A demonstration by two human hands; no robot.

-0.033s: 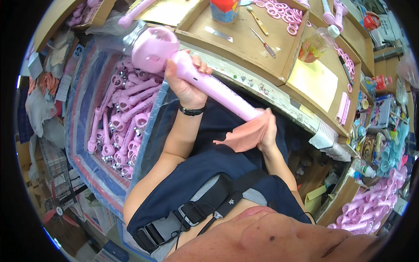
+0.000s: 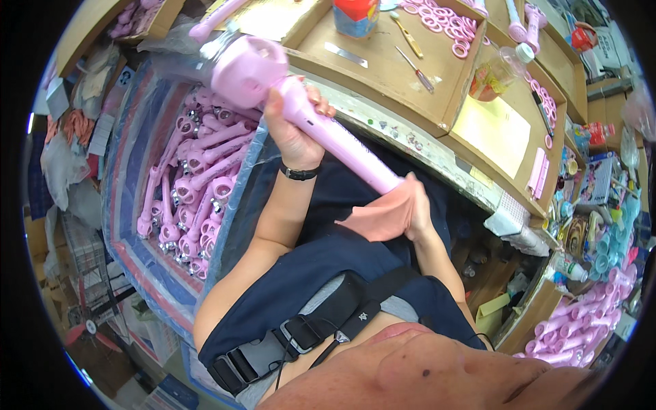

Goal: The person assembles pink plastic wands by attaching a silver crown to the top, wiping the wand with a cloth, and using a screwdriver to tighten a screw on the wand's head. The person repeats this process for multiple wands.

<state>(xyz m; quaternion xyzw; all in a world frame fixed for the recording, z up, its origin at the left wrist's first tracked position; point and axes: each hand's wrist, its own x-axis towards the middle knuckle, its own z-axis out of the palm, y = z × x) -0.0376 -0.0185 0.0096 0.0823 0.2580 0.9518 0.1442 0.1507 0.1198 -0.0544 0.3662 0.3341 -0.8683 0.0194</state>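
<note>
My left hand (image 2: 298,130) is wrapped around the upper handle of a pink plastic wand (image 2: 335,142), just below its round hollow head. A clear cap with a silvery part tips the head at the upper left. The wand slants down to the right across my lap. At its lower end my right hand (image 2: 418,208) pinches a salmon-coloured cloth (image 2: 378,215) around the handle; the cloth hides that tip, and one corner hangs free to the left. Beside my left arm, a striped bag (image 2: 126,184) holds many similar pink wands (image 2: 205,160).
Ahead is a workbench with a cardboard tray (image 2: 383,78) holding pink rings (image 2: 444,24), a toothbrush (image 2: 408,35), a screwdriver (image 2: 415,68) and a metal strip (image 2: 346,55). A plastic bottle (image 2: 497,74) stands at its right. More pink parts (image 2: 581,318) are piled at lower right.
My right hand and the cloth have shifted slightly left at the wand's lower end. My left hand keeps its hold, and the wand's head has moved a little to the right.
</note>
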